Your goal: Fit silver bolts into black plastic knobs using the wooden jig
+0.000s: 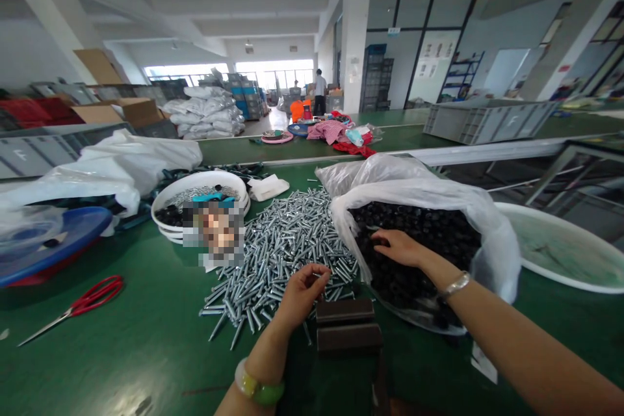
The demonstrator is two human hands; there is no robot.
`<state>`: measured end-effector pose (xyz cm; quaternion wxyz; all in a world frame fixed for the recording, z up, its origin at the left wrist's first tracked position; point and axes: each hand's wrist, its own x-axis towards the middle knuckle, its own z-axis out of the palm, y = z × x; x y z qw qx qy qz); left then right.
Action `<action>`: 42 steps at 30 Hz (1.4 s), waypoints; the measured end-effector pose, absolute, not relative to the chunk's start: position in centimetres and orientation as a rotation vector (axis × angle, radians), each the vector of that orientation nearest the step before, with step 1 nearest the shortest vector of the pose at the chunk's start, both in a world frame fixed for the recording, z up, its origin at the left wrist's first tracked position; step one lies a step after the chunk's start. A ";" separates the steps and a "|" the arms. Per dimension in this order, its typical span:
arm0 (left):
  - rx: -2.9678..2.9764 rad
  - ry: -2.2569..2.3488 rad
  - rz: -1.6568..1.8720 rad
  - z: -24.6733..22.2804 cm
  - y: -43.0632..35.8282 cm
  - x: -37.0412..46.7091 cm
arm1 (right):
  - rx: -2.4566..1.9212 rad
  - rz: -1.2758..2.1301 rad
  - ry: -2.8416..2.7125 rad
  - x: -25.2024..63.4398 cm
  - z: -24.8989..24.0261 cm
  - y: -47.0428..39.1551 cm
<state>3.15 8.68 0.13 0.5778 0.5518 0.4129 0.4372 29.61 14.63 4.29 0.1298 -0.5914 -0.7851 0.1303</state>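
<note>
My left hand [303, 292] is over the near right edge of a large pile of silver screws [287, 240]. Its fingers are curled towards the thumb, and whatever they hold is too small to make out. Just beside it, a dark brown block with a groove along it [347, 338] sits on the green table. My right hand [400, 248] reaches over the small black parts [419, 221] heaped in an open clear plastic bag [500, 234]. Thumb and forefinger are apart there, with nothing plainly between them.
Red-handled scissors [95, 296] lie on the left of the table [160, 351]. Behind them stand a blue basin [92, 227] and stacked white bowls [160, 198] holding small parts. To the right is a white-rimmed tray [575, 253]. A grey crate [487, 122] stands farther back.
</note>
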 end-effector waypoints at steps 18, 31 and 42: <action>1.005 0.762 1.003 1.3 7.9 3.2 | -1.105 0.552 -2.441 18.1 7.3 8.7; 0.530 0.536 1.009 0.9 8.2 2.9 | -1.991 -0.021 -2.080 25.6 6.7 18.5; 0.698 0.642 1.000 0.9 8.1 3.6 | -1.954 0.029 -2.161 27.2 3.0 18.5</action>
